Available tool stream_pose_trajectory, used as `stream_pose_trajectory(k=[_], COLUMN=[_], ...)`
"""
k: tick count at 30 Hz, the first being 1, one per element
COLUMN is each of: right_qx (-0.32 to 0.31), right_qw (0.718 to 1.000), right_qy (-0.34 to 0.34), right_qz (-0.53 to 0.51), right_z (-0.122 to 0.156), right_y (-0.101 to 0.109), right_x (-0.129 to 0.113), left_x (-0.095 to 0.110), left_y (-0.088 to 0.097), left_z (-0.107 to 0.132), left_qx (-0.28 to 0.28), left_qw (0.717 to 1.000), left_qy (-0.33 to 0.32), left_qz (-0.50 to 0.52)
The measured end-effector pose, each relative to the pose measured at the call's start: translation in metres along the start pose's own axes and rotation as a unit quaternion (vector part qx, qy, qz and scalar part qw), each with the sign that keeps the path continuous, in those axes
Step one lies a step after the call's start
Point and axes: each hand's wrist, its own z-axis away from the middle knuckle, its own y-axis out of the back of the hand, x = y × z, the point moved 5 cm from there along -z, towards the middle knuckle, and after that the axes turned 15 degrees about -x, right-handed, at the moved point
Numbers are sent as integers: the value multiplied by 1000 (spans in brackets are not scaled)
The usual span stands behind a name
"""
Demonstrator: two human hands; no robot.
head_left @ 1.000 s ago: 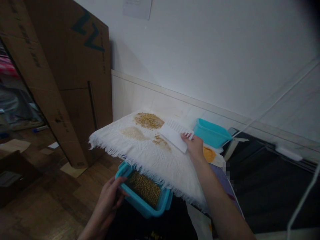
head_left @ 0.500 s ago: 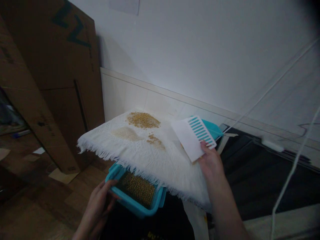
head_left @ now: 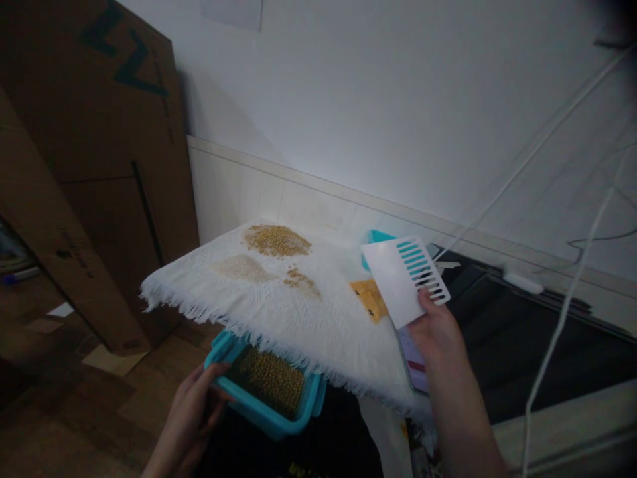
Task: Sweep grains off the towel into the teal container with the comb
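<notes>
My left hand grips the left rim of a teal plastic container, its fingers curled over the edge. Round yellow-brown beans lie inside; the container sits under the fringed edge of a white cloth. In my right hand, pinched by its lower right corner, is a white slotted card with a row of long openings. It is tilted above the cloth's right side. On the cloth lie a bean pile, a heap of fine pale grains and a small mixed patch.
A yellow packet and a phone lie near my right hand. Partly behind the card is another teal container. Tall cardboard boxes stand at the left; a black surface and a white cable are at the right.
My right hand has moved the slotted card to the right, turning it slightly. The yellow packet and the phone now show. My left hand stays on the container; the whole view has shifted a little.
</notes>
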Motion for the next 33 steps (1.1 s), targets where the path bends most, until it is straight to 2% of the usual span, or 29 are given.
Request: stream_pose_trajectory(k=[2, 3, 5, 7, 9, 12, 16, 26, 33], right_qx=[3, -14, -66, -95, -107, -122, -159, -202, -212], right_qw=[999, 995, 959, 942, 932, 923, 913, 900, 897], right_qy=[25, 42, 82, 97, 107, 118, 121, 139, 147], right_qz=[44, 95, 263, 308, 328, 345, 355, 360, 360], right_z=[-7, -11, -19, -25, -29, -30, -26, -16, -10], right_y=[-30, -49, -87, -115, -131, -138, -135, -140, -142], right_x=[4, 8, 14, 25, 34, 43, 49, 44, 39], left_x=[0, 0, -1, -1, -4, -8, -10, 1, 8], left_y=[0, 0, 0, 2, 4, 7, 7, -1, 1], left_z=[1, 2, 3, 3, 2, -1, -2, 4, 6], left_qx=[-1, -3, -14, -11, -15, -19, -22, -18, -7], left_qw=[1000, 1000, 1000, 1000, 1000, 1000, 999, 999, 998], left_qy=[3, 5, 6, -8, -7, -15, -8, -2, -38], left_qz=[-2, -3, -9, -4, -7, -13, -22, -38, -47])
